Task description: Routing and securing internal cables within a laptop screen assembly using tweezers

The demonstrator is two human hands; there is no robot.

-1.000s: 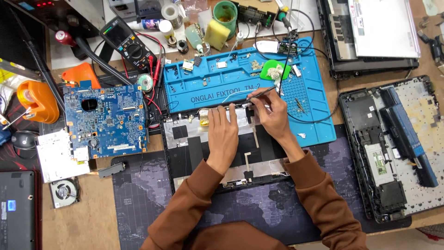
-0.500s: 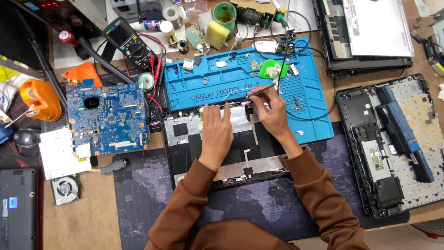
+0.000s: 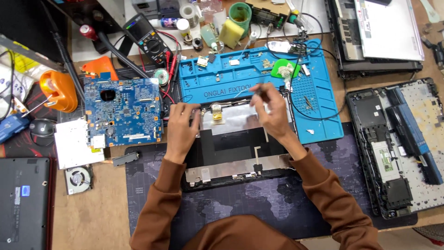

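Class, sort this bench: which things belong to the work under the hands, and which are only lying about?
In use:
left hand pressing on the black laptop lid panel
right hand holding a thin tool over it

Lying about:
blue circuit board
multimeter
small fan
opened laptop base
orange tape dispenser

Left hand [image 3: 181,129] resting on black laptop lid [image 3: 236,148], right hand [image 3: 273,111] pinching thin tool [image 3: 247,90], blue mat [image 3: 259,78] behind

A wooden workbench [image 3: 92,217] carried it all — dark desk mat [image 3: 259,199] at six o'clock, blue silicone mat [image 3: 319,106] at twelve, cooling fan [image 3: 77,178] at eight.
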